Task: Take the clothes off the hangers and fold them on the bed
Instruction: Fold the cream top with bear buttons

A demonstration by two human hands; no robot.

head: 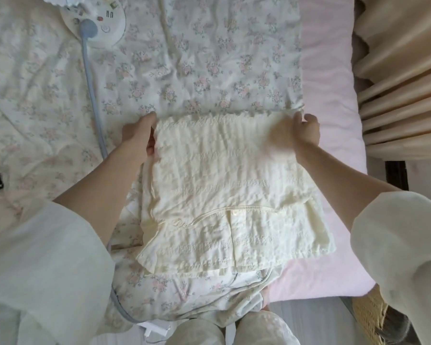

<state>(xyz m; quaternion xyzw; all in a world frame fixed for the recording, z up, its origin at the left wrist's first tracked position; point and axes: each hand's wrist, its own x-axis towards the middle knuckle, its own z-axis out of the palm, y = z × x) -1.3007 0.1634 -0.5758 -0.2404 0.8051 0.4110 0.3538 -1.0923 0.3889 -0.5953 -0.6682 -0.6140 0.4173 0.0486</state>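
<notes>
We hold a cream textured garment (224,180) at the near edge of the bed (331,100), partly over the floral sheet (184,58) and partly over the pink cover. Our left hand (139,135) grips the far-left corner, fingers curled round the folded edge. Our right hand (306,131) pinches the far-right corner, fingers closed on the cloth. The garment is already doubled; its lower layer shows below the fold line.

Risks, in our judgement: uneven tension between the two corners may skew the fold. Releasing one corner early may let the upper layer slide. The blue cord (90,78) beside our left forearm could snag.
</notes>
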